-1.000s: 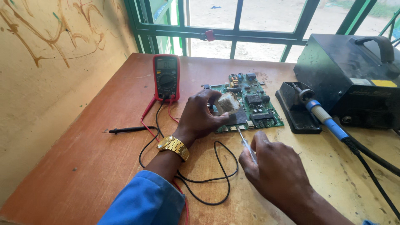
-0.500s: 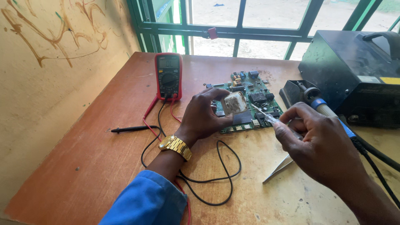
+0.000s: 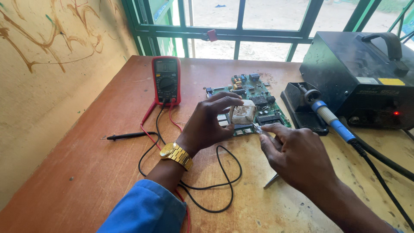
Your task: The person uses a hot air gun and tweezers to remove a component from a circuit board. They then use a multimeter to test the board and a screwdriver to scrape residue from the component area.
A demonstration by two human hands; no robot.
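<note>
Two hands work over the circuit board [image 3: 254,97]: left hand [image 3: 207,125] pinches a small white tub [image 3: 242,112] steady above it; right hand [image 3: 297,157] pinches tweezers [image 3: 261,129] at its near edge.

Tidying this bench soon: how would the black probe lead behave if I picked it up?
The black lead lies in loose loops on the table, so it is probably floppy and light. Its loops cross the red lead, so the two may drag along together.

Bench layout

Circuit board [image 3: 254,97] lies mid-table [image 3: 86,172]; multimeter [image 3: 166,80] to its left, probe [image 3: 127,136] nearer the wall; soldering iron [image 3: 327,116] in its stand [image 3: 299,108] to the right, station [image 3: 362,77] behind
</note>
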